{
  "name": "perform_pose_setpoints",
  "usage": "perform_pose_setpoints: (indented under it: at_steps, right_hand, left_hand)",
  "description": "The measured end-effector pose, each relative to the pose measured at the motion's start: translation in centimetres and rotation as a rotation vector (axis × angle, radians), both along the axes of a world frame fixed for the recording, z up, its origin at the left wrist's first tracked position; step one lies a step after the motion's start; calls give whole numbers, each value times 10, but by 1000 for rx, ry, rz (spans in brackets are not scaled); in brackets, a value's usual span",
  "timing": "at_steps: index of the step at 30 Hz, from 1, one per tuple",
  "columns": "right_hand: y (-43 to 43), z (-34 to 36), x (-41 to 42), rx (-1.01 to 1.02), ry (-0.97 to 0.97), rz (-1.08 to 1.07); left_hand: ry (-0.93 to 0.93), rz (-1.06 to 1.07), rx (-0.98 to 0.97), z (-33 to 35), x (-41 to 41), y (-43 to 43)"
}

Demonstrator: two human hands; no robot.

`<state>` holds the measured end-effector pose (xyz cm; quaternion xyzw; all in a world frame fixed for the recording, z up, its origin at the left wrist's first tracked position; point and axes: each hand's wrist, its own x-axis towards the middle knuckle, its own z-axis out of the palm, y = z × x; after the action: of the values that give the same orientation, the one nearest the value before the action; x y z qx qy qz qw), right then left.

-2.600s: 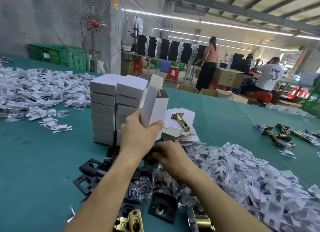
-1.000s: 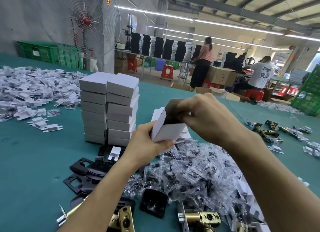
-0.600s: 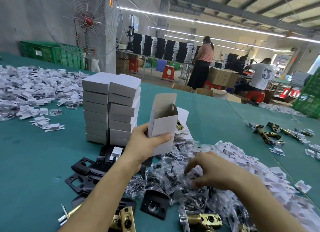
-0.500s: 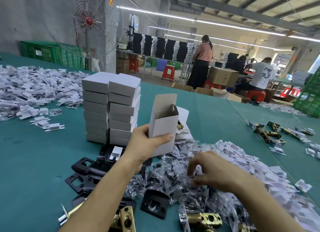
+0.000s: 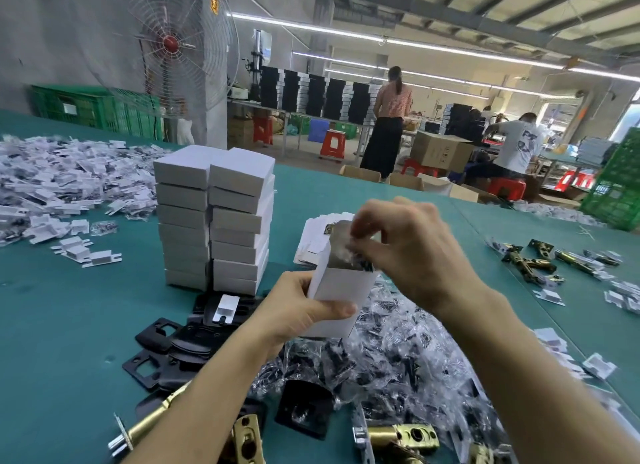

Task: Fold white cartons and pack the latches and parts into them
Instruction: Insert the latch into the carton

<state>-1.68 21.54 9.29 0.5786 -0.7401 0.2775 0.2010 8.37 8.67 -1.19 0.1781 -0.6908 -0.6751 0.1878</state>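
My left hand [image 5: 298,311] grips an upright white carton [image 5: 341,287] with its top flap open, above the green table [image 5: 69,325]. My right hand [image 5: 408,249] pinches a small clear bag of parts [image 5: 349,252] at the carton's mouth. A heap of clear screw bags [image 5: 398,356] lies under both hands. Black strike plates [image 5: 162,352] and brass latches [image 5: 401,436] lie near the front edge. Two stacks of closed white cartons [image 5: 214,217] stand to the left. Flat unfolded cartons [image 5: 318,235] lie behind the held one.
White plastic inserts [image 5: 52,186] cover the table's far left, and more lie at the right [image 5: 595,366]. More brass latches [image 5: 533,259] sit at the right. A standing fan [image 5: 173,48], green crates [image 5: 93,107] and two people at work [image 5: 388,117] are beyond the table.
My right hand has come up from the heap of bags with a small bag and now holds it at the carton's open top. My left hand still holds the carton.
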Motion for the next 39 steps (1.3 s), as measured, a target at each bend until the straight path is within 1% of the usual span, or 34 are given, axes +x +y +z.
perform_pose_setpoints:
  at_steps: [1, 3, 5, 7, 8, 10, 12, 13, 15, 18, 19, 21, 22, 24, 26, 28, 30, 33, 36, 37, 39]
  right_hand:
    - [-4, 1, 0, 70, 50, -4]
    - [-8, 0, 0, 157, 76, 88]
    - [-9, -1, -1, 197, 2, 217]
    - [-5, -1, -3, 182, -85, 249]
    - [-3, -1, -6, 169, -93, 225]
    - [1, -2, -11, 180, -23, 132]
    - [3, -2, -13, 246, 48, 53]
    - [4, -2, -13, 281, 43, 47]
    - [5, -3, -13, 338, -15, 65]
    - [9, -3, -16, 383, -160, 57]
    - [11, -3, -18, 398, -185, 43]
    - [12, -4, -23, 436, -174, 16]
    - [13, -4, -24, 424, -161, 16]
    - [12, -7, -25, 290, -175, 46]
    - [11, -9, -23, 119, -250, 98]
    - [9, -12, -19, 57, -295, 140]
    - [10, -11, -17, 131, -295, 163]
    - [14, -3, -19, 343, -332, 168]
    - [15, 3, -17, 451, -386, 161]
    - [14, 2, -15, 484, -381, 169]
    - [16, -4, -14, 555, -285, 190]
  left_hand:
    - [0, -6, -1, 0, 0, 1]
    - [6, -10, 8, 1, 0, 1]
    - [9, -7, 21, 1, 1, 1]
    - [1, 0, 23, 1, 1, 1]
    - [0, 6, 28, 0, 1, 0]
    - [7, 16, 40, 0, 2, 0]
    - [13, 8, 43, 1, 2, -1]
    - [13, 0, 37, 1, 2, -1]
    - [13, -10, 22, 0, 2, 0]
    - [15, -23, 3, -1, 1, 0]
    - [15, -34, -10, -1, 1, 0]
    - [14, -59, -35, -1, 1, 1]
    - [13, -71, -48, -1, 1, 2]
    - [16, -78, -47, -1, 1, 3]
    - [36, -79, -21, 0, 1, 3]
    - [56, -80, -9, 1, 1, 2]
    - [68, -76, -11, 0, 2, 4]
    - [80, -69, -16, -1, 1, 5]
    - [87, -78, -10, -1, 0, 7]
    - [87, -79, -6, -2, 0, 7]
    - [84, -95, -6, -3, 1, 7]
